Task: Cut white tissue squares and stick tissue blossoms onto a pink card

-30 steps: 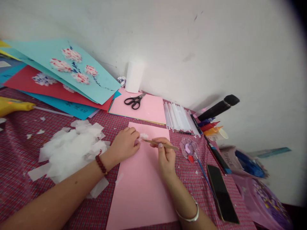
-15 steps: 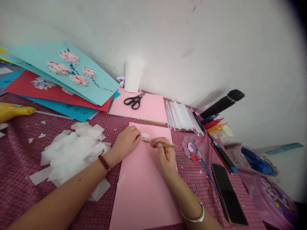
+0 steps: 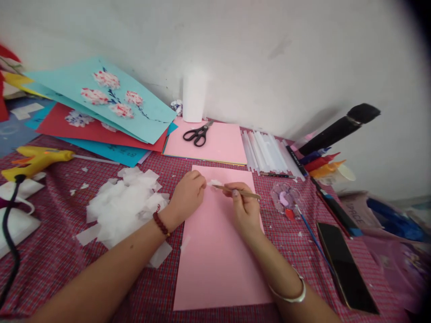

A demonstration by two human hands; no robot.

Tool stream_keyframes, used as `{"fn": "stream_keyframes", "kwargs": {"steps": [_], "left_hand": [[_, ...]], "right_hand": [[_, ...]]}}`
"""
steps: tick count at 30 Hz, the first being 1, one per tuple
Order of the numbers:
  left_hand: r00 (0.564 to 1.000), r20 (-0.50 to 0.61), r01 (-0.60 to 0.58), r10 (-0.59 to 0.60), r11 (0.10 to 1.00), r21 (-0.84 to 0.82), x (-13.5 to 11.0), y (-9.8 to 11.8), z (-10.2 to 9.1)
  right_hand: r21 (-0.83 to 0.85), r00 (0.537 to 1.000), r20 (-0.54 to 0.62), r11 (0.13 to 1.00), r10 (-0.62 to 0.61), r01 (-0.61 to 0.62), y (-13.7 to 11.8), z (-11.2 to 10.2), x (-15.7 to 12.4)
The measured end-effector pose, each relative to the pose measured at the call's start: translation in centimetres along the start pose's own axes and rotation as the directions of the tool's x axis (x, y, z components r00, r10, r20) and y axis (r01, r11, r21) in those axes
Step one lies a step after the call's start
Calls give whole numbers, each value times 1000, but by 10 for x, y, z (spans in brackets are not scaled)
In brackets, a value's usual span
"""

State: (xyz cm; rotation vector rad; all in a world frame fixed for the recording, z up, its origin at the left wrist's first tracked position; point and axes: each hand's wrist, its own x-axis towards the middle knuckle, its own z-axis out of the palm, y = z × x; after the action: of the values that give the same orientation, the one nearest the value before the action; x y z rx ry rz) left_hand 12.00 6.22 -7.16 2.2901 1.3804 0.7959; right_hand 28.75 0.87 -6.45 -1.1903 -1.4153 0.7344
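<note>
At the pink sheet's (image 3: 218, 264) twelve o'clock, right hand (image 3: 246, 211) pinches a thin stick (image 3: 249, 194), likely light, stiff, best gripped mid-shaft; left hand (image 3: 188, 193) apart, its hold unclear.

A pale wall (image 3: 249, 67) rises behind a checked tablecloth (image 3: 144, 296).

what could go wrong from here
The thin brown stick in the right hand might tear the white tuft at its tip. The left forearm lies over the loose white pieces and could scatter them. The blue paintbrush at the clear dish might be knocked by the right forearm.
</note>
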Motion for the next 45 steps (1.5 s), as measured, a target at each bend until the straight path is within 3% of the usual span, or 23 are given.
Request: {"fn": "stream_keyframes", "kwargs": {"steps": [4,10,15,18,22,26,30,34,39,45], "left_hand": [[998,38,-45,42,997,56,-1,0,1],[995,60,-85,80,992,92,2,-4,4],[997,7,-71,71,996,59,4,-5,5],[999,-30,16,-17,1000,-21,7,-10,2],[981,-43,175,-191,953,-247,16,-18,-28],[983,24,180,-181,935,-305,21,-16,-84],[968,210,171,-139,975,-143,-11,-5,-117],[871,467,151,-151,988,38,-75,5,-114],[848,448,209,-283,956,207,-125,9,-96],[862,418,301,-286,953,32,-132,11,-85]], "right_hand": [[58,999,-19,997,44,-43,1,-3,0],[478,931,-225,865,289,-153,17,-21,4],[590,889,-191,773,417,-235,22,-24,8],[632,872,-141,721,468,-284,24,-23,10],[648,866,-99,692,491,-318,27,-25,10],[633,876,-61,698,478,-336,30,-28,9],[612,886,-38,712,462,-345,30,-28,9],[601,889,-41,722,456,-343,27,-27,9],[591,888,-33,725,459,-353,25,-27,8],[601,888,-50,723,458,-339,25,-27,8]]}}
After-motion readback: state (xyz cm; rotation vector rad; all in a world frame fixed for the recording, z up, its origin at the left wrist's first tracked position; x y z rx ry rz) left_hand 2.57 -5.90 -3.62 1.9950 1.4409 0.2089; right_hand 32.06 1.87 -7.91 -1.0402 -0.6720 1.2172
